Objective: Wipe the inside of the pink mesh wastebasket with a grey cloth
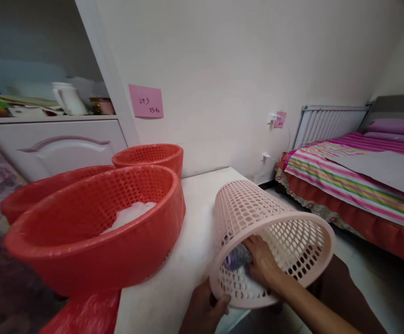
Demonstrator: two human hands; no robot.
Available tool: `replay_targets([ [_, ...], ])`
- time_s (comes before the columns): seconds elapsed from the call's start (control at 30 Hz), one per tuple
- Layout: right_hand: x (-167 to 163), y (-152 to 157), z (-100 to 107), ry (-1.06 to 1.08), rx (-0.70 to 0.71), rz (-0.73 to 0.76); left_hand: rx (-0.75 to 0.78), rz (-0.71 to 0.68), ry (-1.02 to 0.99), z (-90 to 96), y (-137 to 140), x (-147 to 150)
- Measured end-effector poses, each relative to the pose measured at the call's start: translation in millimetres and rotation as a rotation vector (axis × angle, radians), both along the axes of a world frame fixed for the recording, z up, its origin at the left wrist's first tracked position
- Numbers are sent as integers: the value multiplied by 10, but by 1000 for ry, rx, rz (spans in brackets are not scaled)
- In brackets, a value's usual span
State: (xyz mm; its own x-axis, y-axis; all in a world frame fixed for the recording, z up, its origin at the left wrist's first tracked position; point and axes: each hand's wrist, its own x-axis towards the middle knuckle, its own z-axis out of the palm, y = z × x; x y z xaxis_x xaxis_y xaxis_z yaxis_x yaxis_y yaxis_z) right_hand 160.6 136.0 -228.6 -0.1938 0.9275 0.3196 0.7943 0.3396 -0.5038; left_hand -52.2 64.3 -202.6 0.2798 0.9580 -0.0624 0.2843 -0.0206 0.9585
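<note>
Head view is showing the white desk (188, 260) carrying three red baskets, the nearest red basket (93, 227) sitting left of the hands with something white lying in its bottom. Right of it, the pink mesh basket (271, 232) is lying tipped on its side at the desk's near edge, its long axis running from the closed base at the far left to the open mouth facing the person at the near right. The left hand (205, 311) is gripping the basket's lower rim, thumb curling over the edge. The right hand (262, 262) is reaching in through the mouth, its grip closing around a small grey-purple object (237, 257) (too blurred to identify), which is lying against the lower wall, just left of the fingers; the right hand is the nearer one to it
</note>
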Motion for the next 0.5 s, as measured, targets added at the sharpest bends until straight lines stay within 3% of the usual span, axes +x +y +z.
replay_targets([
  [0.13, 89, -632, -37, -21, -64, 126, 36, -43, -77, 18, -13, 9],
  [0.27, 139, -904, 52, 109, -138, 283, 89, -65, -118, 77, -20, -15],
  [0.37, 161, -840, 138, 265, -159, 365, 132, 40, 28, 137, -41, -70],
  [0.5, 197, -415, 191, 259, 63, 271, 248, 123, 185, 69, -71, -119],
])
